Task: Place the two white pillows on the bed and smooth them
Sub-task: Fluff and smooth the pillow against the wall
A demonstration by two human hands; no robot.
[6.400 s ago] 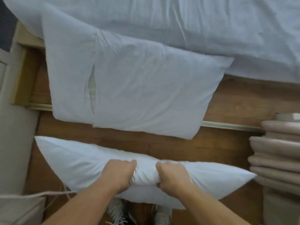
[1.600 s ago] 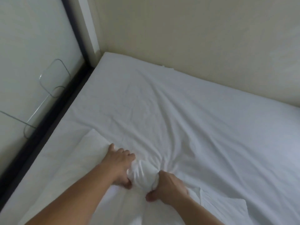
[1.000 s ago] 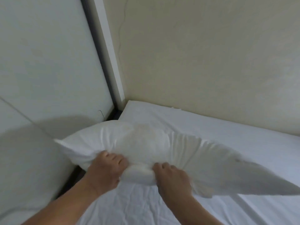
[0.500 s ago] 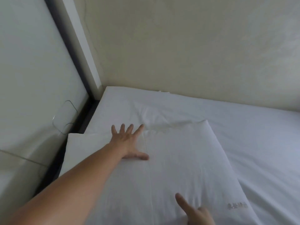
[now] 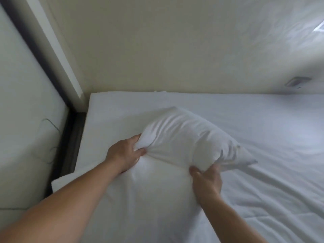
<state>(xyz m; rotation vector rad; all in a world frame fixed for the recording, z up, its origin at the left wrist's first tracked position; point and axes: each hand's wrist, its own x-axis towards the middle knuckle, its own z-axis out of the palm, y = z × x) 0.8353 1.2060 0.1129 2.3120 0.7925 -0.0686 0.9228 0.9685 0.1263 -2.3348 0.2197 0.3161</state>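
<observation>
White pillow [image 5: 185, 137], one, gripped by two hands, left [image 5: 125, 153] and right [image 5: 206, 179].

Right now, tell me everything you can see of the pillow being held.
The pillow is white, in a soft cotton-looking case creased with long folds. It is bunched and lifted at its far end, humped above the bed, while its near part lies flat toward the camera. The left hand pinches one corner at its left edge; the right hand has a grip on the right edge, where a pointed corner sticks out. It sits near the bed's head-left corner, not touching the wall.
</observation>
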